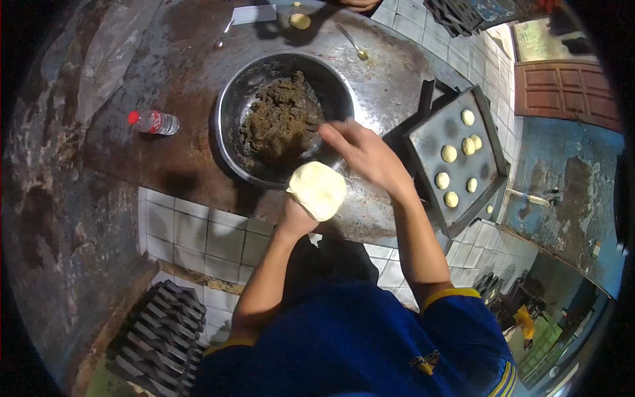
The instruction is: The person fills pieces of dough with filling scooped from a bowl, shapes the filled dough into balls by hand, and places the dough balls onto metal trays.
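A flat round of pale dough (318,191) rests on my left hand (298,217), which is mostly hidden beneath it. My right hand (362,150) is over the near right rim of a large metal bowl (229,147), its thumb apart from the other fingers, which are blurred by motion. I see nothing in the right hand. Inside the bowl is a lumpy brown filling (281,119). On the right, a tilted dark metal tray (428,135) carries several small pale dough balls (449,153).
A water bottle with a red cap (155,123) lies left of the bowl. Beyond the bowl are a spoon (361,53), a flat dough piece (299,21) and a white rectangular object (254,14). Part of another person's hand (360,4) shows at the top edge.
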Demonstrator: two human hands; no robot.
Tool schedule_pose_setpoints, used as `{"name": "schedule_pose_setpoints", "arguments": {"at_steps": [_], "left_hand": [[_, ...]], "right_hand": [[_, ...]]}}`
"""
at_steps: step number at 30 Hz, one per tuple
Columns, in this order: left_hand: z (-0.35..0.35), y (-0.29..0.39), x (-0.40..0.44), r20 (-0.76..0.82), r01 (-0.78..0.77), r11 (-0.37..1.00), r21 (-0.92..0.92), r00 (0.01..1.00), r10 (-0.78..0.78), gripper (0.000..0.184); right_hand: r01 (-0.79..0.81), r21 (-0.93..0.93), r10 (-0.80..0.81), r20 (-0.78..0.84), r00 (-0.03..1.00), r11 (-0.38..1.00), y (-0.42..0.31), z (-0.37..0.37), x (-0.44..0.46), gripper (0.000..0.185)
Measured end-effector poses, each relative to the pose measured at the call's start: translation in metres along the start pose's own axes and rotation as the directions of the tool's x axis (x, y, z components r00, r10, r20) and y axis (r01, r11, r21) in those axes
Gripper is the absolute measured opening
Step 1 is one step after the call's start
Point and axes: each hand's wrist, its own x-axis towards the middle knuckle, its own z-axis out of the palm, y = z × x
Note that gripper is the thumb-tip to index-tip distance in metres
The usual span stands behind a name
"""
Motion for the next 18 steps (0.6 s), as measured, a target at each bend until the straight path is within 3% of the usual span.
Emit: {"name": "schedule_pose_setpoints", "arguments": {"at_steps": [1,2,4,5,6,8,9,10,12,14,16,17,18], "left_hand": [[-0.016,-0.004,-0.001,0.043,0.11,0.987,0.12,0.992,-0.116,0.053],[-0.028,-0.004,0.0,0.038,0.112,0.987,0.119,0.992,-0.118,0.053],[-0.049,0.004,0.006,0.053,-0.111,0.893,0.437,0.994,0.098,0.041],[-0.06,0.008,0.009,0.066,-0.036,0.889,0.457,0.998,0.006,0.032],[-0.069,0.008,0.006,0.023,0.031,0.892,0.451,0.999,-0.046,0.026],[-0.083,0.002,-0.006,-0.166,0.303,0.885,0.353,0.952,-0.259,0.031],[-0.089,-0.008,-0.014,-0.282,0.381,0.847,0.372,0.915,-0.288,0.039],[-0.096,-0.016,-0.016,-0.281,0.383,0.846,0.371,0.914,-0.291,0.039],[-0.106,-0.022,-0.015,-0.349,0.38,0.904,0.197,0.889,-0.297,0.033],[-0.108,-0.016,-0.012,-0.366,0.359,0.899,0.252,0.895,-0.255,0.033],[-0.111,-0.022,-0.008,-0.35,0.341,0.936,0.083,0.89,-0.293,0.033],[-0.113,-0.027,-0.007,-0.351,0.34,0.937,0.082,0.89,-0.292,0.033],[-0.114,-0.032,-0.006,-0.344,0.348,0.937,0.032,0.884,-0.317,0.034]], "right_hand": [[-0.048,0.008,0.048,0.001,0.999,0.999,0.009,0.009,0.024,0.062],[-0.099,0.017,0.099,0.002,0.995,0.995,0.021,0.019,0.051,0.071],[0.17,-0.319,-0.214,-0.109,0.971,0.933,0.086,0.054,0.119,0.079],[0.171,-0.319,-0.215,-0.109,0.97,0.932,0.093,0.064,0.139,0.079],[0.157,-0.367,-0.219,-0.135,0.966,0.917,0.096,0.074,0.155,0.076],[0.14,-0.414,-0.222,-0.159,0.962,0.899,0.09,0.082,0.171,0.074],[0.061,-0.417,-0.136,-0.153,0.979,0.907,0.084,0.083,0.175,0.07],[-0.019,-0.419,-0.048,-0.149,0.988,0.908,0.082,0.085,0.179,0.066],[-0.017,-0.462,-0.059,-0.149,0.987,0.887,0.09,0.09,0.187,0.061],[-0.015,-0.505,-0.069,-0.148,0.987,0.863,0.102,0.093,0.189,0.057],[-0.014,-0.519,-0.075,-0.152,0.986,0.855,0.102,0.091,0.189,0.046],[-0.013,-0.521,-0.077,-0.152,0.985,0.854,0.103,0.089,0.19,0.046],[0.02,-0.423,-0.112,-0.194,0.974,0.906,0.112,0.088,0.193,0.042]]}}
